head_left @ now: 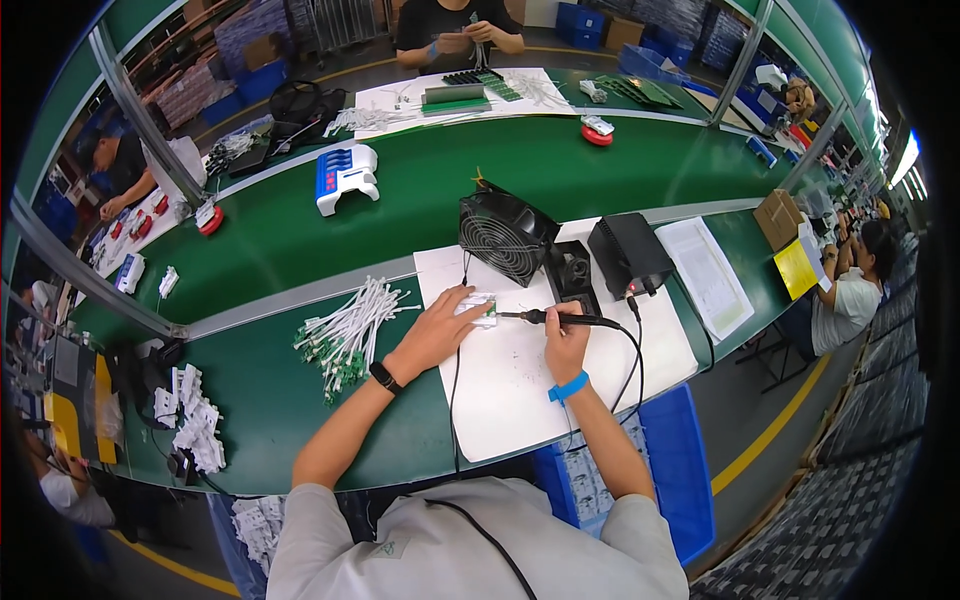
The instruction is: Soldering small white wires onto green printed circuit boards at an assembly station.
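Note:
My left hand (437, 330), with a black band at its wrist, presses its fingers on a small white plastic part with a bit of green board (484, 311) lying on the white sheet (500, 400). Closed around a soldering iron (535, 316) is my right hand (567, 345), which wears a blue wrist strap. The iron's tip points left and meets the part's right side, though exact contact is too small to make out. Just beyond stand a black fan (505, 235), a black iron holder (573, 275) and a black box-shaped power unit (630, 253).
White-wired green boards (350, 335) lie in a pile left of my hands. White plastic parts (200, 425) are heaped farther left. A white tray (705, 278) sits right, a blue bin (690, 470) below the bench edge. Cables hang near my right arm. Co-workers sit around the line.

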### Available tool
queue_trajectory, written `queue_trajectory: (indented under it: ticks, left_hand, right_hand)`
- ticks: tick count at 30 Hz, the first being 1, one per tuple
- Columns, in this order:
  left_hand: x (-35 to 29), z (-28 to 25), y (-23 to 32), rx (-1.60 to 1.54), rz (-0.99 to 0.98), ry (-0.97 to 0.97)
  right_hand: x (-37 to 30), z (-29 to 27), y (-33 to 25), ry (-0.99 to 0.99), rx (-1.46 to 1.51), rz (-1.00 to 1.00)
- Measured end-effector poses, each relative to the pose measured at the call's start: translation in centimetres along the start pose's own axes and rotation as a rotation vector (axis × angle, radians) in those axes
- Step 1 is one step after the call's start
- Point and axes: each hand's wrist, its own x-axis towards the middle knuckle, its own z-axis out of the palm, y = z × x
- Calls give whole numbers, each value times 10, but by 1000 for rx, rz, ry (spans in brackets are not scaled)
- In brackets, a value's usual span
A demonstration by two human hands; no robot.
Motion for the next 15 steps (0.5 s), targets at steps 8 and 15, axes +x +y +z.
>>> queue_trajectory:
  ticks: [8, 15]
  left_hand:
    - [2, 0, -2, 4, 16, 22]
    - [3, 3, -3, 10, 26, 42]
  right_hand:
    - [0, -1, 2, -19, -34, -22]
    - [2, 1, 4, -23, -18, -28]
